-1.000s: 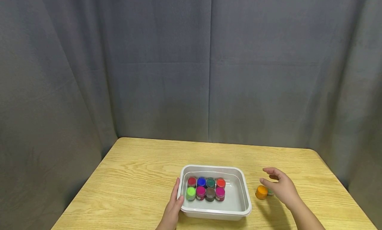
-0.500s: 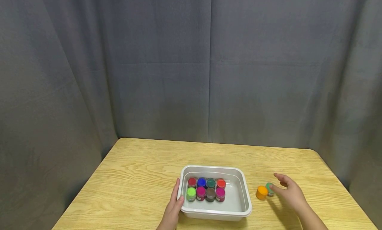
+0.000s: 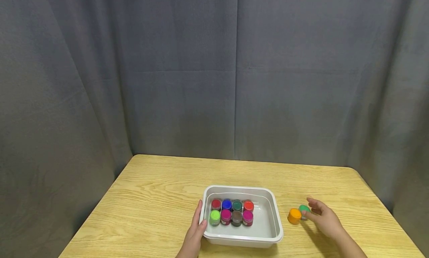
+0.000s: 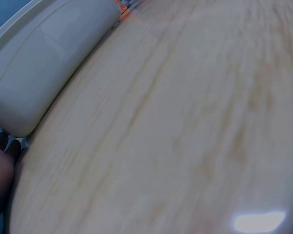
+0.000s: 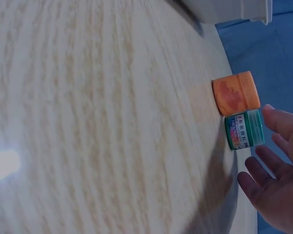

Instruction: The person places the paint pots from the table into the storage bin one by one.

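Observation:
My left hand (image 3: 194, 232) holds the left side of a white plastic tub (image 3: 242, 241), thumb at the rim and fingers along the outer wall. Inside the tub, small paint jars stand in two rows, among them a lime green jar (image 3: 215, 217), a blue jar (image 3: 226, 204) and a brown jar (image 3: 237, 218). Right of the tub, an orange paint jar (image 3: 294, 216) and a green paint jar (image 3: 304, 210) stand side by side on the table. My right hand (image 5: 281, 175) is by the green jar (image 5: 244, 129), thumb and fingers spread near its lid; contact is unclear.
The wooden table (image 3: 151, 206) extends left of the tub and behind it. A grey curtain (image 3: 181, 83) hangs beyond the table's back edge and at both sides. Inside the tub, the bare floor (image 3: 264, 220) shows at the right end.
My right hand has drawn back right and lower from above the two jars, exposing the green jar, then closed in slightly toward it. The left hand and tub stay in place.

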The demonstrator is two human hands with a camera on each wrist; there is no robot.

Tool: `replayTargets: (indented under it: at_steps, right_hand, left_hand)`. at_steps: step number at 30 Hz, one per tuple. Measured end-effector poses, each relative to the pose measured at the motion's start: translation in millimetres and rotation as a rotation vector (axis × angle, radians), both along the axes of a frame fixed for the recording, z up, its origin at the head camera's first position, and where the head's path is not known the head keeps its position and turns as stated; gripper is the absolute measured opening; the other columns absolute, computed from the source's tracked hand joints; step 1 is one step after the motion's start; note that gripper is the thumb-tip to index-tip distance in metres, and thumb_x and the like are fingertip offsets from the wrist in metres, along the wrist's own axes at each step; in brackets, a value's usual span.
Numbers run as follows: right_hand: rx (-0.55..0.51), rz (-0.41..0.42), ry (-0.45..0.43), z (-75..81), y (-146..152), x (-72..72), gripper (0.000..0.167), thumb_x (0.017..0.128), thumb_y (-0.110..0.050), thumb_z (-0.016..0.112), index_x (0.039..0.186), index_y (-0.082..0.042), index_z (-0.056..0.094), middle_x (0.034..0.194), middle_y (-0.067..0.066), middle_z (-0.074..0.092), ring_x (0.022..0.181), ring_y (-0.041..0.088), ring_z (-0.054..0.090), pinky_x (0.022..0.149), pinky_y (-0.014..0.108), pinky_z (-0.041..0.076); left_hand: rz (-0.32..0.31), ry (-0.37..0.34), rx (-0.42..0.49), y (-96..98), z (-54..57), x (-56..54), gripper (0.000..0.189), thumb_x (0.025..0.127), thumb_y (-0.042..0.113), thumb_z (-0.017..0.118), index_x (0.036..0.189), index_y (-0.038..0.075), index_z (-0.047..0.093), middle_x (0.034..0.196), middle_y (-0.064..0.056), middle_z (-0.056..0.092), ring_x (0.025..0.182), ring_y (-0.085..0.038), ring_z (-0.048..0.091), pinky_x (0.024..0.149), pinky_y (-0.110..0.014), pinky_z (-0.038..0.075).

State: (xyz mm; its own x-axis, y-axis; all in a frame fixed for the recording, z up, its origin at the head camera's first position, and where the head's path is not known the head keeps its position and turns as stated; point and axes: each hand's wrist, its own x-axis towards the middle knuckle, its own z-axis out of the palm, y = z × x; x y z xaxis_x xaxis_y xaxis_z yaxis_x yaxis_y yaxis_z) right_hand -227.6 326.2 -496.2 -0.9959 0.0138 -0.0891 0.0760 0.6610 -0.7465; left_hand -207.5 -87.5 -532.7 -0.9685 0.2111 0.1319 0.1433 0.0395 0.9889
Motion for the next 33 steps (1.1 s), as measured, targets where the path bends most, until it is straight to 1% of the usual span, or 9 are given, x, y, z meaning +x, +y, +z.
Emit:
replayTargets:
  at_steps: [4, 9, 14, 17, 23, 26, 29, 33]
  right_hand:
    - [-0.015, -0.009, -0.019, -2.3, 1, -0.9, 0.073, 0.097, -0.036, 0.06, 0.146, 0.009, 0.031, 0.144, 0.039, 0.037, 0.127, 0.052, 0.047, 0.097, 0.056, 0.052]
    - [-0.035, -0.01, -0.028, -5.4, 2, -0.7, 0.074, 0.096, -0.035, 0.062, 0.146, 0.01, 0.032, 0.143, 0.037, 0.04, 0.125, 0.048, 0.05, 0.096, 0.056, 0.052]
    - [-0.049, -0.013, -0.016, -10.0, 2, -0.3, 0.072, 0.094, -0.033, 0.066, 0.144, 0.01, 0.037, 0.135, 0.031, 0.053, 0.117, 0.038, 0.058, 0.093, 0.051, 0.055]
    - [-0.048, -0.022, -0.015, -11.8, 1, -0.8, 0.069, 0.093, -0.032, 0.067, 0.142, 0.01, 0.041, 0.13, 0.026, 0.059, 0.113, 0.033, 0.061, 0.091, 0.047, 0.056]
    - [-0.033, -0.052, -0.021, -9.9, 0, -2.2, 0.067, 0.093, -0.033, 0.066, 0.14, 0.01, 0.043, 0.129, 0.026, 0.059, 0.114, 0.037, 0.06, 0.091, 0.047, 0.055]
    - [-0.026, -0.07, -0.02, -8.1, 0, -1.3, 0.068, 0.093, -0.035, 0.067, 0.139, 0.009, 0.044, 0.128, 0.026, 0.059, 0.114, 0.036, 0.059, 0.09, 0.047, 0.055]
    - [-0.032, -0.082, -0.019, -4.7, -1, 0.7, 0.069, 0.094, -0.037, 0.065, 0.14, 0.01, 0.042, 0.131, 0.028, 0.056, 0.116, 0.038, 0.058, 0.093, 0.05, 0.053]
    - [-0.047, -0.105, -0.018, 2.0, -1, 2.5, 0.072, 0.096, -0.041, 0.061, 0.142, 0.009, 0.038, 0.139, 0.031, 0.049, 0.125, 0.046, 0.05, 0.099, 0.056, 0.048]
  left_hand:
    - [0.002, 0.006, -0.008, -0.3, -0.2, -0.4, 0.06, 0.106, 0.026, 0.034, 0.159, 0.011, 0.008, 0.165, -0.019, 0.003, 0.149, -0.047, -0.003, 0.113, -0.07, -0.001]
    - [0.001, 0.005, -0.007, 0.2, 0.7, -0.8, 0.06, 0.107, 0.027, 0.033, 0.159, 0.012, 0.008, 0.165, -0.018, 0.003, 0.149, -0.046, -0.003, 0.115, -0.069, -0.001]
    - [0.008, 0.014, -0.005, 0.9, 0.9, -0.5, 0.06, 0.107, 0.026, 0.033, 0.158, 0.009, 0.008, 0.165, -0.02, 0.003, 0.149, -0.047, -0.003, 0.115, -0.07, -0.002]
    - [0.015, 0.021, -0.006, 1.1, 0.2, -0.1, 0.06, 0.106, 0.025, 0.033, 0.158, 0.009, 0.009, 0.165, -0.02, 0.004, 0.149, -0.047, -0.002, 0.114, -0.071, -0.002]
    - [0.016, 0.015, -0.004, 1.3, -0.2, -0.5, 0.059, 0.106, 0.026, 0.033, 0.158, 0.01, 0.009, 0.165, -0.02, 0.004, 0.149, -0.047, -0.002, 0.114, -0.071, -0.001]
    - [0.012, 0.013, -0.002, 1.3, 0.0, -0.7, 0.059, 0.107, 0.026, 0.032, 0.158, 0.01, 0.008, 0.165, -0.02, 0.004, 0.149, -0.047, -0.002, 0.114, -0.071, -0.002]
    - [0.01, 0.014, -0.004, 1.2, 0.0, -0.6, 0.059, 0.107, 0.026, 0.032, 0.158, 0.01, 0.008, 0.165, -0.02, 0.003, 0.149, -0.047, -0.002, 0.114, -0.071, -0.002]
    - [0.008, 0.015, -0.003, 0.9, 0.2, -0.3, 0.059, 0.107, 0.026, 0.032, 0.159, 0.01, 0.008, 0.165, -0.02, 0.003, 0.149, -0.047, -0.003, 0.114, -0.071, -0.002]
